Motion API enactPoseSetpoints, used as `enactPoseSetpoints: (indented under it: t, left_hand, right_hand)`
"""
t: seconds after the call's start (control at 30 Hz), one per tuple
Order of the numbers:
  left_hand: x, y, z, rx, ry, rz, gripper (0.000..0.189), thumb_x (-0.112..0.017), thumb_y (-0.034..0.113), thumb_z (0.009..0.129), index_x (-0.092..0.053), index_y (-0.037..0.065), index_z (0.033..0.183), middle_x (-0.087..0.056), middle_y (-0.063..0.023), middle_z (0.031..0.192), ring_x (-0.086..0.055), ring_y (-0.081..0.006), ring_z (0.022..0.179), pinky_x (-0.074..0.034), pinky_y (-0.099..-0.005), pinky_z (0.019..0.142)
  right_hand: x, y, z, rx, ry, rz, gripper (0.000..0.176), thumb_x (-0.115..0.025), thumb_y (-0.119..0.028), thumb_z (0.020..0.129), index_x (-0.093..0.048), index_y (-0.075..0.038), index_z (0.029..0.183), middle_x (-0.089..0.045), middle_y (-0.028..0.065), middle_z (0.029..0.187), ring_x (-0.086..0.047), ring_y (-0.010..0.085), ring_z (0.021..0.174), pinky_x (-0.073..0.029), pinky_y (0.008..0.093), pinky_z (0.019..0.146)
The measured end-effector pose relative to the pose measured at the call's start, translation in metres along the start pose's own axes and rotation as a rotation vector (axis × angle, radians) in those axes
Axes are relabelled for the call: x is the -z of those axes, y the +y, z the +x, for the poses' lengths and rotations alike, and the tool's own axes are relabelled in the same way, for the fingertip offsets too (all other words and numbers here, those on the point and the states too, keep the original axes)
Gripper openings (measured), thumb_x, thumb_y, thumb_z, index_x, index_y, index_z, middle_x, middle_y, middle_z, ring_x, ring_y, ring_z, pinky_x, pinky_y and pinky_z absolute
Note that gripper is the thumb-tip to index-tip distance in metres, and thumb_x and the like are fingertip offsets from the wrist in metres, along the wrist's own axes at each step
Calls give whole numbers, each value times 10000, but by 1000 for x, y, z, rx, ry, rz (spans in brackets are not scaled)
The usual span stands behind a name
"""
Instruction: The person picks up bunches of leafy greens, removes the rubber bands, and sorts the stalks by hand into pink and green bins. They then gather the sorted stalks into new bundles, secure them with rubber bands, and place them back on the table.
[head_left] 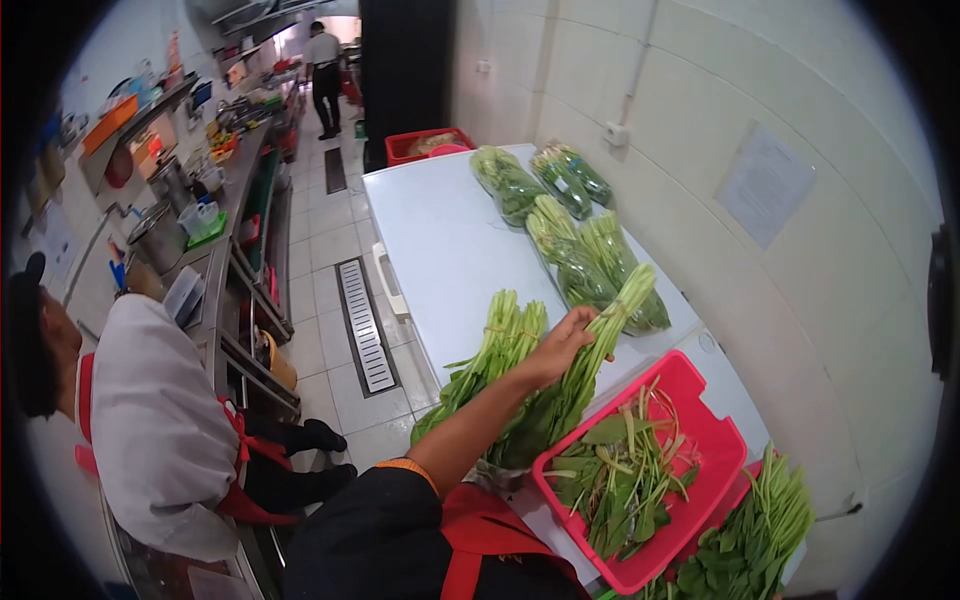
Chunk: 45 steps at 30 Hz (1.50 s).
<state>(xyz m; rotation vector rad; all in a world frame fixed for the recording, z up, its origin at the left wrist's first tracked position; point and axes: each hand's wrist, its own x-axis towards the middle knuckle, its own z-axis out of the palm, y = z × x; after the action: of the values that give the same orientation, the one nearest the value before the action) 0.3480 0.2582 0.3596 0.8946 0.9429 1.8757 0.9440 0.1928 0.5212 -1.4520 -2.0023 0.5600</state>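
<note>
My left hand (568,348) is closed around the pale stems of a bunch of leafy greens (577,388), stems pointing up and away. Beside it, on the left, another bunch of greens (512,325) stands with its stems tied by a band. The lower leaves of both are partly hidden behind my forearm, near some clear plastic. A pink-red plastic basket (715,440) sits just right of the held bunch, with loose leaves and cut stems (615,470) inside. My right hand is out of sight.
Several bagged bunches of greens (585,245) lie along the far side of the white chest freezer (425,215). More greens (750,520) are at lower right. A person in a white shirt (160,430) stands close on my left. Another person (325,75) is farther down the aisle.
</note>
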Motion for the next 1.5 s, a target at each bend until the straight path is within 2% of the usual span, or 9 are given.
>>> enactPoseSetpoints:
  t: [0.23, 0.33, 0.6, 0.7, 0.8, 1.0, 1.13, 1.33, 1.5]
  left_hand:
    - [-126, 70, -59, -426, -336, 292, 324, -612, 1, 934, -441, 31, 1208, -588, -148, 1231, -589, -239, 1154, -460, -355, 976]
    - [-162, 67, -75, -553, -438, 585, 319, -674, 12, 888, -502, 23, 1156, -581, -197, 1278, -575, -337, 1214, -434, -395, 1032]
    - [-186, 28, -102, -712, -503, 719, 669, -810, 29, 777, -423, 42, 1323, -637, -217, 1248, -657, -276, 1104, -531, -350, 896]
    - [-201, 47, -101, -155, -490, 660, 718, -799, 65, 807, -412, 25, 1410, -634, -190, 1270, -651, -225, 1079, -525, -333, 892]
    - [-173, 27, -71, 105, -979, 722, 670, -756, 114, 861, -432, 13, 1438, -633, -152, 1285, -645, -177, 1027, -518, -317, 874]
    - [-169, 12, -67, -146, -826, 790, 571, -671, 197, 941, -447, 23, 1436, -680, -107, 1100, -658, -159, 910, -527, -318, 805]
    - [-177, 23, -73, 193, -785, 367, 520, -601, 114, 981, -395, 34, 1452, -598, -19, 961, -541, -72, 721, -479, -236, 648]
    - [-178, 30, -74, -156, -633, 767, 455, -601, 191, 993, -456, 22, 1389, -609, -32, 892, -562, -92, 668, -485, -272, 621]
    - [-178, 42, -75, 228, -723, 158, 373, -596, 168, 993, -495, 22, 1321, -585, -25, 862, -562, -92, 664, -477, -264, 620]
  right_hand:
    - [-103, -48, 36, 286, -35, 566, 604, -504, -512, 1004, -587, 67, 1153, -671, 184, 1090, -649, 265, 1034, -482, 391, 956]
    - [-164, -88, 56, 280, -219, 843, 741, -573, -547, 963, -452, 42, 1396, -680, 141, 1025, -644, 219, 1013, -479, 357, 940]
    - [-186, -104, 61, 58, -154, 938, 149, -501, -153, 1040, -541, -22, 1098, -686, 54, 957, -606, 58, 797, -458, 221, 646]
    - [-188, -96, 58, 88, -126, 805, 123, -538, -114, 1011, -561, -7, 1067, -693, 73, 945, -641, 116, 782, -490, 264, 645]
    - [-181, -90, 57, 217, 35, 399, 92, -608, -78, 955, -611, -17, 1024, -685, 97, 937, -657, 187, 765, -485, 275, 631]
    - [-154, -105, 61, 506, 240, 94, 122, -752, -105, 812, -674, -49, 887, -641, 96, 889, -619, 288, 865, -482, 367, 769]
    - [-167, -110, 65, 501, 436, -180, 121, -779, -128, 772, -697, -75, 844, -632, 55, 866, -589, 264, 933, -452, 395, 810]
    - [-164, -119, 63, 581, 451, -154, 129, -778, -95, 761, -696, -71, 858, -662, 40, 875, -605, 261, 890, -461, 394, 794]
    - [-192, -110, 66, 476, 332, 233, 133, -735, 34, 752, -666, -33, 845, -671, 88, 865, -643, 283, 794, -510, 376, 737]
